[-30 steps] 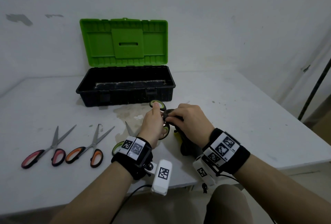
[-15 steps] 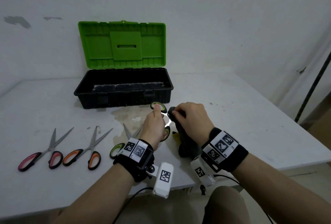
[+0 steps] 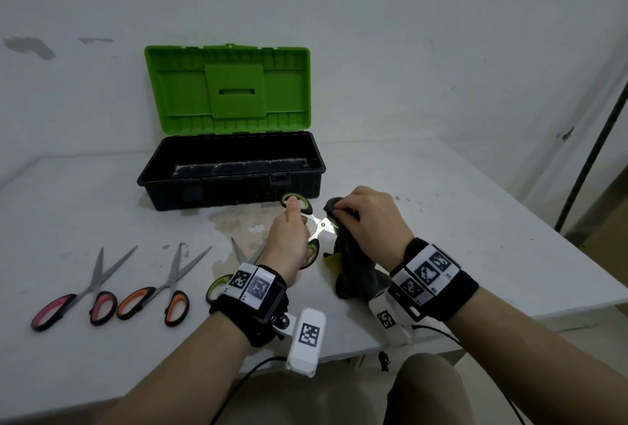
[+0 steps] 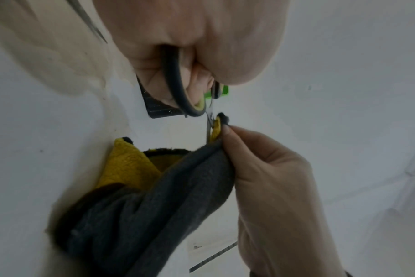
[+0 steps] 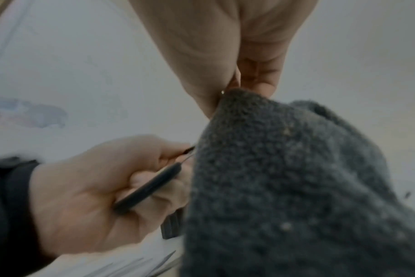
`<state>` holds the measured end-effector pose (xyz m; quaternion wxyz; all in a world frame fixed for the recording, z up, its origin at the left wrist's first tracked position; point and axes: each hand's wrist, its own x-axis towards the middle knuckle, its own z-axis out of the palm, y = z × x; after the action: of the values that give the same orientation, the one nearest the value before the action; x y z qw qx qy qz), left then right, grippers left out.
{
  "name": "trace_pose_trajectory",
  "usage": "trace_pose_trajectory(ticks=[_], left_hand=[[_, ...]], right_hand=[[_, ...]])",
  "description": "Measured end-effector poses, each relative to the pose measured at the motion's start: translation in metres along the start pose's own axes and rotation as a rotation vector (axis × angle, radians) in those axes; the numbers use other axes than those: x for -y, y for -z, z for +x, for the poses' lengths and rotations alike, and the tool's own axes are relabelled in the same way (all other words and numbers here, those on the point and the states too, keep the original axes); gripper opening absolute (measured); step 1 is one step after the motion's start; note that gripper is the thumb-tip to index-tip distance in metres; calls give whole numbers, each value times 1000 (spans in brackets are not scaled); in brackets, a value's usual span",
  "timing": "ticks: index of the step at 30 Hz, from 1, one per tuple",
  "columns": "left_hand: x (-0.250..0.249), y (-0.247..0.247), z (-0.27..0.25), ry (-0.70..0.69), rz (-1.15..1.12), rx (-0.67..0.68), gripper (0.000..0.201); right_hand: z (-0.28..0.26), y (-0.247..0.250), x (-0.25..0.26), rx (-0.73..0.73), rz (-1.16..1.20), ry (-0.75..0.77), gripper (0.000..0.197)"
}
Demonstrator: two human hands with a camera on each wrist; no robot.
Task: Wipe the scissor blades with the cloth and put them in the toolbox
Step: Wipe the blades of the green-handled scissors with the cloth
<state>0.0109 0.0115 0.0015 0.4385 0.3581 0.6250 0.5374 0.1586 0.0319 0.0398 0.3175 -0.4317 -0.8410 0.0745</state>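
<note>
I hold the green-handled scissors (image 3: 307, 224) above the counter (image 3: 441, 220), just before the toolbox (image 3: 231, 183) front wall. My left hand (image 3: 289, 241) has its fingers curled through the handle loops, blades pointing right into the cloth (image 3: 353, 265). My right hand (image 3: 370, 220) pinches the cloth around the blades, which are hidden past the pivot. I judge the wipe must run rightward along that axis, toward the counter's right edge.

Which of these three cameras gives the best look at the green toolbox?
The head view: the whole toolbox shows there, its green lid raised against the wall and its black tray open. The left wrist view catches only a black corner and a green sliver behind the left hand. The right wrist view shows just a dark blurred bit beside the cloth.
</note>
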Motion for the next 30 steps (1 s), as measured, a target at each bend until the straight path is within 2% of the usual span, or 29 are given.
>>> trace_pose_trajectory(ticks=[2, 4, 6, 8, 10, 12, 14, 16, 18, 22, 25, 27, 30], left_hand=[[1, 2, 1, 18, 4, -2, 51], [5, 1, 5, 13, 26, 17, 59], [7, 1, 9, -3, 54, 20, 64], [8, 3, 8, -23, 63, -2, 59], [8, 8, 6, -44, 74, -33, 54], [8, 11, 5, -55, 103, -51, 56], [5, 14, 5, -73, 116, -60, 59], [2, 14, 6, -104, 160, -50, 64], [2, 12, 7, -135, 193, -36, 70], [2, 12, -2, -181, 131, -46, 78], [6, 13, -5, -162, 161, -66, 63], [2, 13, -7, -153, 167, -66, 61], [1, 6, -7, -189, 215, -33, 67]], right_hand=[[-2, 3, 2, -37, 31, 35, 11], [-7, -2, 12, 47, 28, 144, 10], [-13, -11, 17, 150, -4, 176, 12], [-10, -14, 8, 133, -30, 122, 13], [-3, -10, -4, 71, -24, 3, 15], [0, -4, -9, 3, 4, -42, 14], [-1, -4, 1, -32, 35, 40, 11], [-7, -12, 14, 26, 53, 142, 11], [-12, -21, 19, 83, 35, 177, 13], [1, -16, 2, 13, 44, -17, 16], [6, -3, -13, -2, 2, -109, 15], [4, 2, -6, -33, 30, -16, 12], [-6, -6, 12, 58, 38, 184, 11]])
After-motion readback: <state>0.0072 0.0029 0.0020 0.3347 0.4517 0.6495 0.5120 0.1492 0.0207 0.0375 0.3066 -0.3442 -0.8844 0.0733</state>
